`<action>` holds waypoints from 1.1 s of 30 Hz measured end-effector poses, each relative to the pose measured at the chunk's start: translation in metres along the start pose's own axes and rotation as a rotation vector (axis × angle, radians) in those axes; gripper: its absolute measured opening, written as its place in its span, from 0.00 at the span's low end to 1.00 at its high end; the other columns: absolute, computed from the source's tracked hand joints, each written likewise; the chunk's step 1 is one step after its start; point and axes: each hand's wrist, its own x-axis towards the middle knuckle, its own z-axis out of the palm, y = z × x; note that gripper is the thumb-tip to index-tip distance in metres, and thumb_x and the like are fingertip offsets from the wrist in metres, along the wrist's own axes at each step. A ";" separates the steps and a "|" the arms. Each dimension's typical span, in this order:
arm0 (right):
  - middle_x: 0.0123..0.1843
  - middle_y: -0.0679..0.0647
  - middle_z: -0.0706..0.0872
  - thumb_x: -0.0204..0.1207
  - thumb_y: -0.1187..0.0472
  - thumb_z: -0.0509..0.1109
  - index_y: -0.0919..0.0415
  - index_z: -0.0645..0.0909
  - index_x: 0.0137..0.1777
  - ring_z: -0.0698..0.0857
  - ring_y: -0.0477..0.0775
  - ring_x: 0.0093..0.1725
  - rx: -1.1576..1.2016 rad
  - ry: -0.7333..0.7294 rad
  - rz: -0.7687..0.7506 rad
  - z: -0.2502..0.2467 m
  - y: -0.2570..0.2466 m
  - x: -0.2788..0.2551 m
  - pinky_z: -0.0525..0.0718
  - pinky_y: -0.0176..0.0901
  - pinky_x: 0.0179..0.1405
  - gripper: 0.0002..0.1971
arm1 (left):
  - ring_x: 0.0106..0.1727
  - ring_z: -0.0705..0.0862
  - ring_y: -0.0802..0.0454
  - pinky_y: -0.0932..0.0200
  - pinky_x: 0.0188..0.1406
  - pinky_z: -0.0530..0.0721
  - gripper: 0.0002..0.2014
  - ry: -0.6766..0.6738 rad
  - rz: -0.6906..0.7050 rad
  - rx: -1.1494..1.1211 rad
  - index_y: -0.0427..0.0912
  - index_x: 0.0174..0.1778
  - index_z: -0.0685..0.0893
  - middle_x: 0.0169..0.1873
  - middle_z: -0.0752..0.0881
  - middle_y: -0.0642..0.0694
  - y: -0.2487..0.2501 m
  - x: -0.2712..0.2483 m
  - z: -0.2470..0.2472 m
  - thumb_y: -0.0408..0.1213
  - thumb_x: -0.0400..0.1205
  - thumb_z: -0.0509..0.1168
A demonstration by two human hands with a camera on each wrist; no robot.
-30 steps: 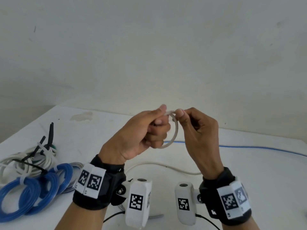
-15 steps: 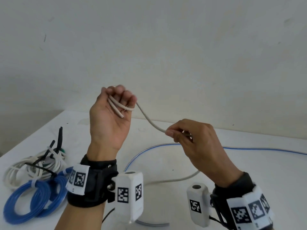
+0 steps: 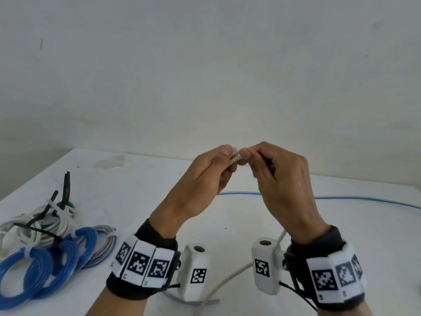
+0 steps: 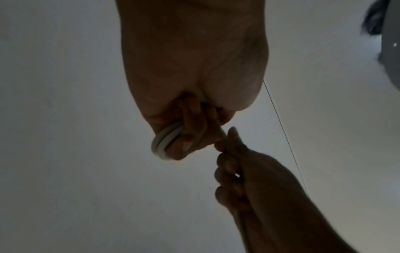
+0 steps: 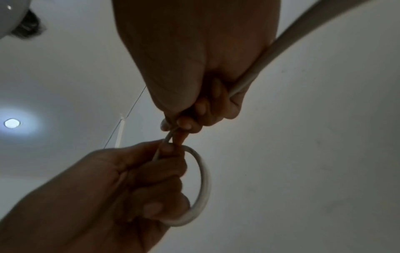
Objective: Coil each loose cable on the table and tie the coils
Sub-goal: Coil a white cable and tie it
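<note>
Both hands are raised above the white table (image 3: 227, 220), fingertips nearly meeting. My left hand (image 3: 214, 169) grips a small coil of white cable (image 4: 164, 142), a round loop (image 5: 202, 188) of a few turns hanging below its fingers. My right hand (image 3: 268, 165) pinches the same white cable (image 3: 235, 158) just beside the left thumb. From the right palm the cable's loose tail (image 5: 281, 44) runs down past the wrist and across the table (image 3: 227, 281). A loose blue cable (image 3: 341, 198) lies along the far side of the table.
At the left of the table lie tied coils: blue ones (image 3: 41, 265), a grey one (image 3: 102, 245) and a white bundle (image 3: 34, 226) with black ties (image 3: 66, 185). A wall rises behind the table. A short grey piece (image 3: 182, 301) lies near the front edge.
My left hand has come down from its raised position and my right hand has moved up to meet it. The cable stretched between them has closed into another loop at the left fingers.
</note>
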 end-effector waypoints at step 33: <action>0.23 0.40 0.74 0.87 0.44 0.62 0.48 0.82 0.40 0.75 0.50 0.26 -0.130 -0.194 0.103 0.028 0.016 -0.010 0.73 0.47 0.27 0.16 | 0.25 0.78 0.58 0.61 0.40 0.86 0.19 0.475 0.102 -1.141 0.44 0.37 0.73 0.31 0.82 0.53 -0.010 0.012 -0.065 0.40 0.93 0.50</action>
